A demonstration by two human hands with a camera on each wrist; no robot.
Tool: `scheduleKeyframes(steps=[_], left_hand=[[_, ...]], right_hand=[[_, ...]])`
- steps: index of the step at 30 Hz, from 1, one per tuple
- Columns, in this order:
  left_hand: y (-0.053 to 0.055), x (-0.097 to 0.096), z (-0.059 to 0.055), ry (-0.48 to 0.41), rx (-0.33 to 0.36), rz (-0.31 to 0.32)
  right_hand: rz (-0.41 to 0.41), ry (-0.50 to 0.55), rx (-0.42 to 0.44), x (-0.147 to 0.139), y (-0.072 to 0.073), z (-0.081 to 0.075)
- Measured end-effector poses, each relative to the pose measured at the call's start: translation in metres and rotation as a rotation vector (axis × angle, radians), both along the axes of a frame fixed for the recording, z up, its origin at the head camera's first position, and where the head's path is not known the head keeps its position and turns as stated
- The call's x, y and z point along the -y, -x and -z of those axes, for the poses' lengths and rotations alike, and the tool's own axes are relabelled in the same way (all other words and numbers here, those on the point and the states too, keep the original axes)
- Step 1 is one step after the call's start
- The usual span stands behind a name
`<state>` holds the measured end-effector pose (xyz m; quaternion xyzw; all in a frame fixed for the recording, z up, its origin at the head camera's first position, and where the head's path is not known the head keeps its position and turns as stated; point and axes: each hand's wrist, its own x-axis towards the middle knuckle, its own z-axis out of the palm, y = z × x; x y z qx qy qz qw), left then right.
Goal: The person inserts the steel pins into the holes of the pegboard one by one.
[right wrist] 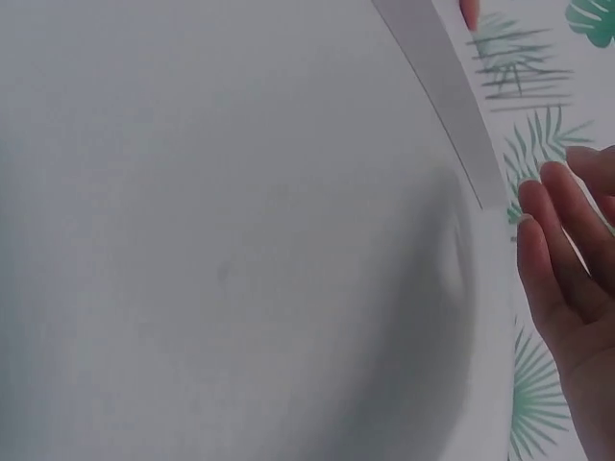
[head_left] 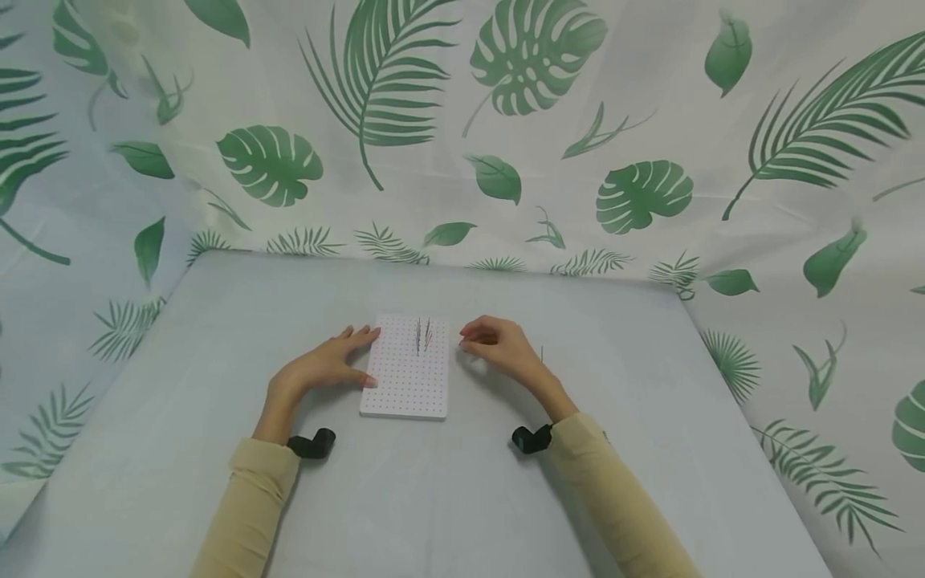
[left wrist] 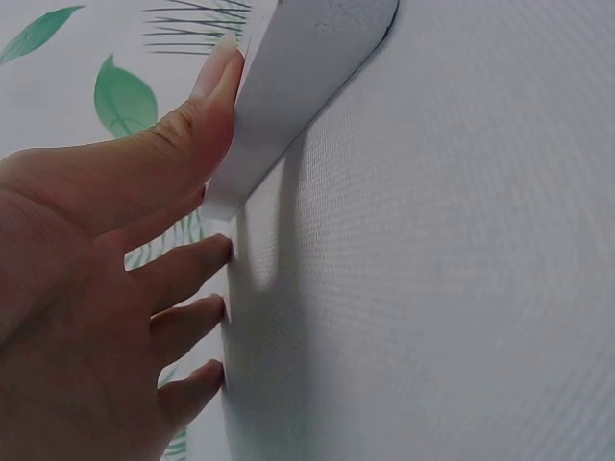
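A white board [head_left: 405, 385] with rows of small holes lies flat on the table. Several thin dark pins [head_left: 418, 337] stand upright in its far part, seen sideways in the right wrist view as dark pins [right wrist: 524, 72]. My left hand [head_left: 321, 365] rests against the board's left side, fingers spread; its thumb [left wrist: 207, 106] touches the board's edge while other fingertips meet the table. Just right of the board hovers my right hand [head_left: 499, 345], fingers loosely bent. Nothing shows between its fingers [right wrist: 567, 230].
A thin dark upright line [head_left: 542, 353], perhaps another pin, shows behind the right wrist. The pale table [head_left: 426, 498] extends around the board, and a leaf-patterned curtain [head_left: 433, 185] hangs along its back and sides. Black wrist cameras [head_left: 531, 439] jut inward from both sleeves.
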<state>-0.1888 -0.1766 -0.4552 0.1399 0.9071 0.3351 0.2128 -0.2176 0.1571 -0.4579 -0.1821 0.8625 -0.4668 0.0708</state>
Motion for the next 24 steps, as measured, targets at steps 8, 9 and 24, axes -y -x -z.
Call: scheduleKeyframes(steps=[8,9,24], left_hand=[[0.0,-0.001,-0.002,-0.006,-0.003,0.008],[-0.001,-0.001,-0.003,-0.006,-0.004,0.009],[-0.001,0.002,0.0,-0.011,-0.004,0.023]], right_hand=[[0.011,-0.074,-0.025,-0.03,-0.006,-0.008],[0.014,-0.083,-0.028,-0.033,-0.007,-0.008],[0.073,-0.171,-0.049,-0.084,-0.013,-0.01]])
